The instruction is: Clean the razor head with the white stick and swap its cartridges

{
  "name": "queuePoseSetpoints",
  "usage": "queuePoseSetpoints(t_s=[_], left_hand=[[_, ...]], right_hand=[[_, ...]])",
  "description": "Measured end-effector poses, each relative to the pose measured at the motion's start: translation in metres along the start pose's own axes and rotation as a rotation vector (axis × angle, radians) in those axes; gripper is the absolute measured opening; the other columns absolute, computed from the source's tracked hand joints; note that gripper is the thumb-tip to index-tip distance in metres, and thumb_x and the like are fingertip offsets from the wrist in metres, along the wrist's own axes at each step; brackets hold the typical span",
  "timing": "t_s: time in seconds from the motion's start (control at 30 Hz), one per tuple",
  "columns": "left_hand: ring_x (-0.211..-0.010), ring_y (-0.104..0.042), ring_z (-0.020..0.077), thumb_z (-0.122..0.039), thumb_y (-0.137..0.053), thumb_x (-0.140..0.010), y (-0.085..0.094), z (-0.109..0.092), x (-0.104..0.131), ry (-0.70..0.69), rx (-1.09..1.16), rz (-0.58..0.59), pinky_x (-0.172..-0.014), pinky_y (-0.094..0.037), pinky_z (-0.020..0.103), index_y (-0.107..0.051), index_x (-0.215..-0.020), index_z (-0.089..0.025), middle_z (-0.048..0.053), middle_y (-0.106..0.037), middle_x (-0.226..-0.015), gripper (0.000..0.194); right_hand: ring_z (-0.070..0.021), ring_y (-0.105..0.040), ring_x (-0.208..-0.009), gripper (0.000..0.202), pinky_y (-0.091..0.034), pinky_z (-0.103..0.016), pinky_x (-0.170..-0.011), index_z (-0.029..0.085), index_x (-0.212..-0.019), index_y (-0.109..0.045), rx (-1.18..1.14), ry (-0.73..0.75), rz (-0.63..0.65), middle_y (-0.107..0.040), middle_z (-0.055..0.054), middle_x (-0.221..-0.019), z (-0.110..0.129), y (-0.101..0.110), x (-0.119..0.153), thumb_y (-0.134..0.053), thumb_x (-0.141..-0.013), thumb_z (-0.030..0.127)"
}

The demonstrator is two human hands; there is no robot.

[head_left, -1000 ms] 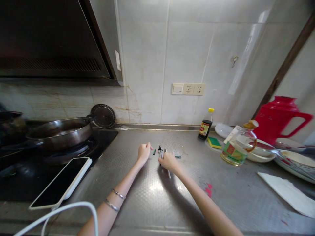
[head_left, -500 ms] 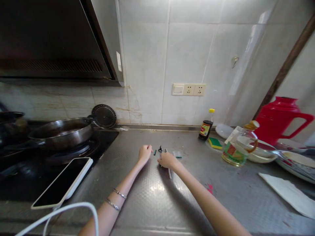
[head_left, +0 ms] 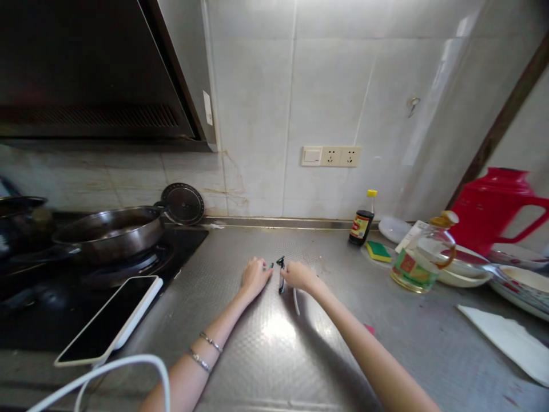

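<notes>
The left hand (head_left: 254, 277), now uncurling, is reaching a small green strip (head_left: 271, 265), grip unclear; the right hand (head_left: 302, 276) is gripping a razor (head_left: 281, 285), so both seem engaged.

1 razor-like tool (head_left: 281, 282), dark-headed, slim-handled, head at far end; 1 small green piece (head_left: 271, 265) just left of its head; 1 whitish strip (head_left: 296, 302) right of its handle.

A sponge (head_left: 378, 251) lies beside a dark sauce bottle (head_left: 361, 226).
</notes>
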State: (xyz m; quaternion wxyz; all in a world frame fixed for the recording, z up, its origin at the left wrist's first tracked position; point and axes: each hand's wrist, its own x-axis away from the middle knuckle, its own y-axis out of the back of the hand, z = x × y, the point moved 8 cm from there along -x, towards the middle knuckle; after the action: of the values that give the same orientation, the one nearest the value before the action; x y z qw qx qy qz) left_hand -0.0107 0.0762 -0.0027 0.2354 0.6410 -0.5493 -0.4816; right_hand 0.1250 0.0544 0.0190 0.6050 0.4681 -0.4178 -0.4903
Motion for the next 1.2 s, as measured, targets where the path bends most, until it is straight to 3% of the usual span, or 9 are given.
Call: queuePoseSetpoints(t_s=[0.27,0.47,0.93,1.1,1.2], left_hand=[[-0.087,-0.056,0.0199,-0.032,-0.061,-0.074,-0.003,-0.006,0.002,-0.003,-0.039,0.024,-0.076,-0.039,0.028,-0.064,-0.084,-0.016,0.008,-0.061,-0.09,0.019],[-0.08,-0.057,0.018,-0.03,-0.061,-0.074,-0.007,-0.001,-0.003,0.026,0.037,0.019,-0.071,-0.039,0.027,-0.067,-0.079,-0.017,0.007,-0.061,-0.084,0.015],[-0.074,-0.056,0.015,-0.019,-0.061,-0.072,-0.012,0.005,-0.013,0.003,0.148,0.008,-0.07,-0.04,0.026,-0.069,-0.075,-0.016,0.005,-0.061,-0.079,0.01],[-0.075,-0.054,0.0147,-0.019,-0.06,-0.074,0.004,0.001,-0.015,-0.125,0.214,-0.086,-0.072,-0.042,0.027,-0.067,-0.076,-0.016,0.004,-0.058,-0.077,0.009],[-0.079,-0.053,0.0149,-0.02,-0.056,-0.078,0.013,-0.018,-0.008,-0.301,0.223,-0.109,-0.074,-0.042,0.028,-0.065,-0.08,-0.016,0.004,-0.055,-0.079,0.01]], right_hand=[[-0.0222,-0.063,-0.079,0.042,-0.037,-0.024,-0.058,0.014,-0.081,-0.069,-0.039,-0.15,-0.186,-0.068,-0.016,-0.086,-0.071,0.035,0.001,-0.032,-0.087,0.033],[-0.0171,-0.06,-0.074,0.041,-0.027,-0.023,-0.053,0.016,-0.08,-0.066,-0.068,-0.207,-0.299,-0.067,-0.012,-0.081,-0.105,0.039,0.009,-0.03,-0.09,0.033],[-0.014,-0.054,-0.063,0.038,-0.023,-0.023,-0.051,0.017,-0.07,-0.062,-0.088,-0.15,-0.392,-0.064,-0.007,-0.071,-0.112,0.029,0.011,-0.033,-0.089,0.034],[-0.0145,-0.055,-0.068,0.035,-0.033,-0.022,-0.059,0.016,-0.072,-0.065,-0.247,0.022,-0.45,-0.065,-0.006,-0.073,-0.099,0.032,0.009,-0.037,-0.086,0.032],[-0.0161,-0.059,-0.077,0.031,-0.04,-0.023,-0.069,0.014,-0.086,-0.067,-0.497,0.14,-0.429,-0.068,-0.007,-0.083,-0.089,0.034,0.008,-0.042,-0.083,0.031]])
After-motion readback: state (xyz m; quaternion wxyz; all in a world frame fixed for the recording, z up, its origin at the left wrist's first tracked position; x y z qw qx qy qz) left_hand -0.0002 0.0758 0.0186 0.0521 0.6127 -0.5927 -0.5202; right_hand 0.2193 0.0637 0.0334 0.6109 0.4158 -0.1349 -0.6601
